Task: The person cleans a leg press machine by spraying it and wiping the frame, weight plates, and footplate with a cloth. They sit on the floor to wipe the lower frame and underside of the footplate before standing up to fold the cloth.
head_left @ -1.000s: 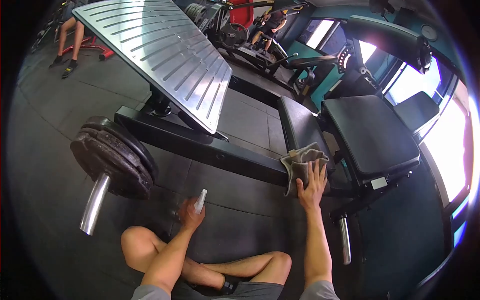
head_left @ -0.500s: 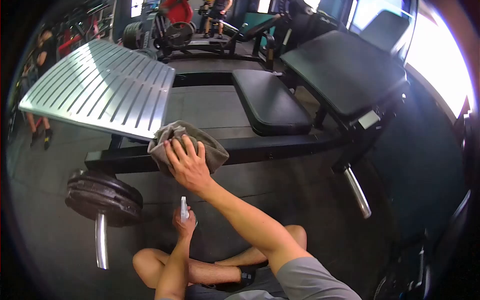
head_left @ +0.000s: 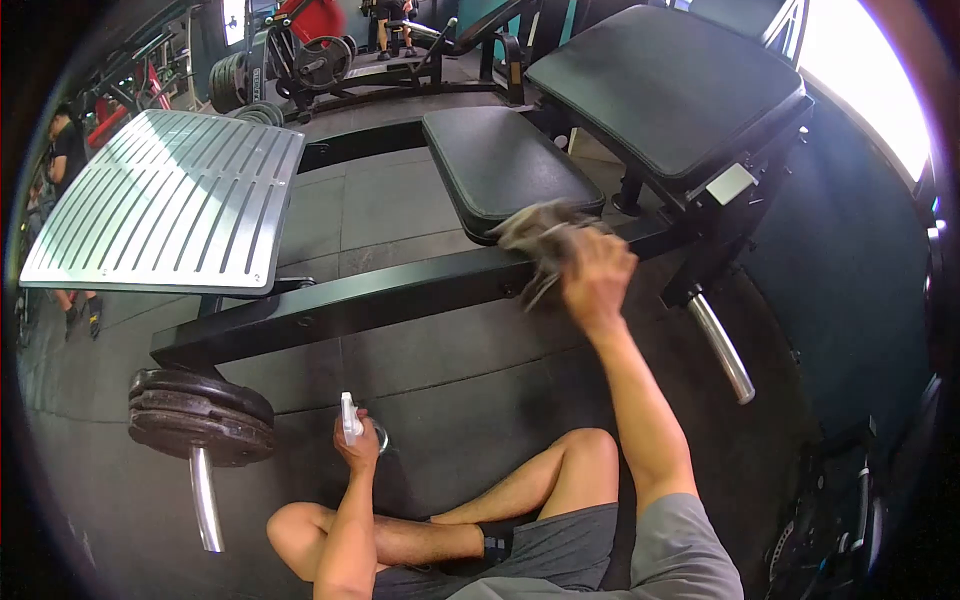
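Closed round a grey cloth (head_left: 545, 245), my right hand (head_left: 600, 275) is at the black frame rail (head_left: 400, 294) of a gym machine, just below the padded seat (head_left: 505, 165). The cloth is bunched and blurred by motion, and it overlaps the rail and the seat's near corner. Low in front of me, my left hand (head_left: 357, 445) grips a spray bottle (head_left: 350, 420) by its neck. Its white trigger head points up, and part of a clear body shows beside the fingers.
A slotted metal footplate (head_left: 160, 205) stands at the machine's left, a large black pad (head_left: 680, 90) at its right. Weight plates (head_left: 200, 415) sit on a peg at lower left; a bare metal peg (head_left: 722, 350) juts out at right. A person (head_left: 68, 160) stands at far left.
My right hand has swept the cloth rightward along the rail, from near the footplate to below the seat. The left hand with the spray bottle stays low. The view has tilted down a little.
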